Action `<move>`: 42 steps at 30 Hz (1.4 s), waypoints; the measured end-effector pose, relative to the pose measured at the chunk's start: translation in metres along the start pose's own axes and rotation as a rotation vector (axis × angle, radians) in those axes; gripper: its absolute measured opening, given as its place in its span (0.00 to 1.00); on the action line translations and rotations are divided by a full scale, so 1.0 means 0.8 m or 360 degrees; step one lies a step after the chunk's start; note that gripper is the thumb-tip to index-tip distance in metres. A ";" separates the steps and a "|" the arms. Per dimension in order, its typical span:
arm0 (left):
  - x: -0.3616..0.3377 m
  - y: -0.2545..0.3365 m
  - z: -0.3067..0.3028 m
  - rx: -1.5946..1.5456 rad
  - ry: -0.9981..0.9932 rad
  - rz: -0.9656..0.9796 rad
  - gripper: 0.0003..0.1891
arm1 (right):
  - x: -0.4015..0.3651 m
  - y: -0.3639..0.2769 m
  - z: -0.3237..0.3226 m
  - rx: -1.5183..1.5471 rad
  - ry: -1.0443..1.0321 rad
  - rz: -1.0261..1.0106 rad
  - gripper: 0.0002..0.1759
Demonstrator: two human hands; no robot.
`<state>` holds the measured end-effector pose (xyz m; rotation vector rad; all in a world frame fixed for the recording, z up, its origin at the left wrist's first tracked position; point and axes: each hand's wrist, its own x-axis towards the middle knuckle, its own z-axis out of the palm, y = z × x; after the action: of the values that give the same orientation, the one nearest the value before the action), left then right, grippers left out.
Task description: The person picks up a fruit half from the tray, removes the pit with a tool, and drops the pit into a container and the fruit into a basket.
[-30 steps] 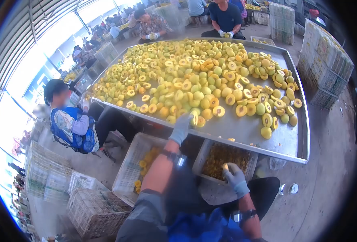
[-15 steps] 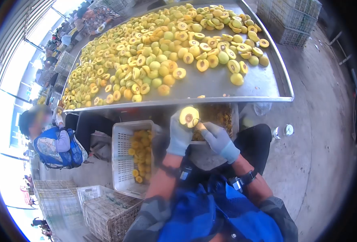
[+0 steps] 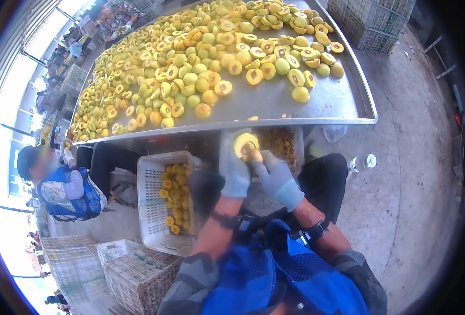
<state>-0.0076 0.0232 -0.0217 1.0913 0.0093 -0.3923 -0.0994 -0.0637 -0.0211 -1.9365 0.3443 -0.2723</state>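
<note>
My left hand (image 3: 235,170), in a grey glove, holds a halved yellow fruit (image 3: 244,143) cut side up, just below the metal table's front edge. My gloved right hand (image 3: 275,176) presses into the pit of that fruit half with its fingertips; whether it grips a small tool is too small to tell. Behind the hands a crate of brown pits (image 3: 281,142) sits under the table. A white crate of pitted halves (image 3: 161,202) stands to the left of my knees.
The big metal table (image 3: 321,102) is heaped with halved yellow fruit (image 3: 190,68). A person in a blue vest (image 3: 64,186) sits at the left. Stacked empty crates (image 3: 133,275) stand at lower left, more crates (image 3: 371,21) at upper right. A small cup (image 3: 369,160) lies on the concrete floor.
My left hand reached to the table, took a fruit half and brought it down in front of me. My right hand rose from the pit crate to meet it and now digs at the pit.
</note>
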 end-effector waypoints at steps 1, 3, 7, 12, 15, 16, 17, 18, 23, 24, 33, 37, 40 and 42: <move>0.001 -0.002 0.000 0.0075 0.0046 0.0010 0.30 | 0.001 0.000 0.001 -0.0046 -0.0030 0.0007 0.16; -0.001 0.001 0.006 0.0080 0.0088 -0.0045 0.30 | 0.001 -0.007 0.001 -0.0085 -0.0052 0.0057 0.17; -0.007 0.014 0.028 -0.0093 0.0178 -0.0157 0.29 | 0.003 -0.009 0.003 -0.0043 -0.0037 0.0049 0.18; -0.002 0.011 0.024 0.0067 0.0248 -0.0062 0.29 | 0.006 -0.011 0.002 -0.0088 -0.0133 0.0123 0.19; 0.000 0.014 0.022 0.0080 0.0298 -0.0104 0.29 | 0.004 -0.008 0.003 -0.0057 -0.0153 0.0117 0.19; -0.001 0.019 0.024 0.0076 0.0302 -0.0141 0.29 | 0.003 -0.006 0.004 -0.0036 -0.0153 0.0096 0.19; -0.002 0.022 0.024 0.0072 0.0307 -0.0177 0.29 | 0.002 -0.006 0.004 -0.0014 -0.0171 0.0117 0.19; -0.001 0.022 0.023 0.0112 0.0305 -0.0173 0.29 | 0.001 -0.005 0.004 0.0008 -0.0187 0.0136 0.19; 0.001 0.023 0.025 0.0333 0.0209 -0.0033 0.29 | -0.002 -0.010 -0.007 0.0350 -0.0383 0.0255 0.22; 0.002 0.024 0.022 0.0360 0.0072 0.0014 0.29 | -0.001 -0.010 -0.007 0.0462 -0.0406 0.0289 0.22; 0.012 0.033 -0.009 0.0903 -0.0604 0.0412 0.30 | 0.004 -0.016 -0.032 0.1155 -0.0985 0.0890 0.23; 0.020 0.025 -0.017 0.0562 -0.0920 0.0245 0.31 | 0.005 -0.004 -0.035 0.1566 -0.1266 0.1043 0.23; 0.014 0.016 -0.007 0.0251 -0.0857 0.0031 0.32 | 0.005 0.015 -0.036 0.1769 -0.1373 0.1097 0.22; 0.010 0.018 0.001 0.0115 -0.0707 -0.0137 0.30 | 0.006 0.026 -0.036 0.1870 -0.1382 0.1042 0.22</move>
<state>0.0042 0.0259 -0.0106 1.0574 -0.3542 -0.7102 -0.1076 -0.0978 -0.0295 -0.5858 0.1402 0.6656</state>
